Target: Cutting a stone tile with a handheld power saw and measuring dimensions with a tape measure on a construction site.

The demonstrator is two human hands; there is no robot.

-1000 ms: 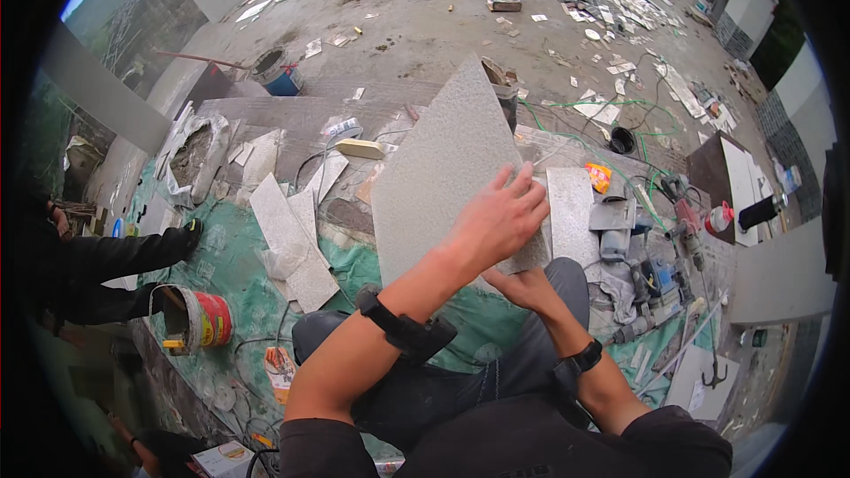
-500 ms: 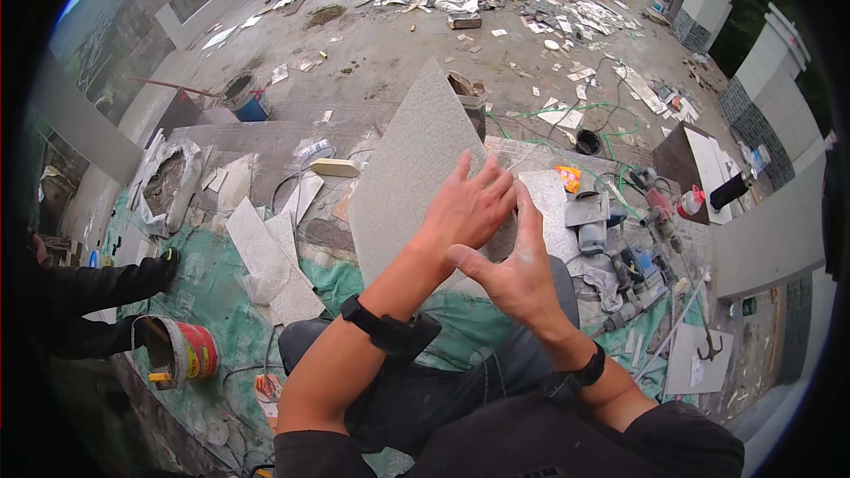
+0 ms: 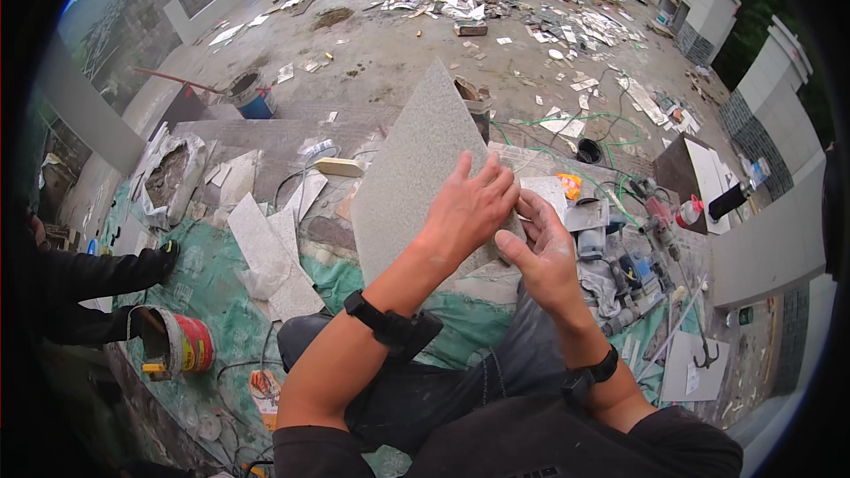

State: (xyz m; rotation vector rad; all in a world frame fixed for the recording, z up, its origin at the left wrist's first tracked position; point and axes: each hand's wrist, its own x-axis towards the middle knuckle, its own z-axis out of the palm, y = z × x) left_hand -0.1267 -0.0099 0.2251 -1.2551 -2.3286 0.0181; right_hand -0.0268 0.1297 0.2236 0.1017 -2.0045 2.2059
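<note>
Through the head camera I see one large slab (image 3: 403,177), stone-grey and finely speckled, with straight edges and one sharp corner pointing away. It stands tilted in front of the wearer, mostly above and to the left of the left grip (image 3: 469,208). That bare hand lies across the slab's lower right part, fingers slightly bent toward the right edge; I cannot tell whether it clasps it. The right grip (image 3: 549,252), fingers curled and thumb apart, is at the same edge, just beside the left fingertips; whether it pinches the slab I cannot tell either.

To the left, two long, pale, flat tile strips (image 3: 270,248) overlap on a wrinkled green sheet (image 3: 208,257). Beyond them are one float (image 3: 339,167) with a yellowish block and one crumpled white sack (image 3: 184,199) of grey, grainy material. I count three buckets: one red and yellow (image 3: 197,343), one blue (image 3: 257,106), one dark (image 3: 480,111) behind the slab. Several power tools (image 3: 633,270) crowd the right. At far left, one dark-trousered leg (image 3: 106,270) of another person.
</note>
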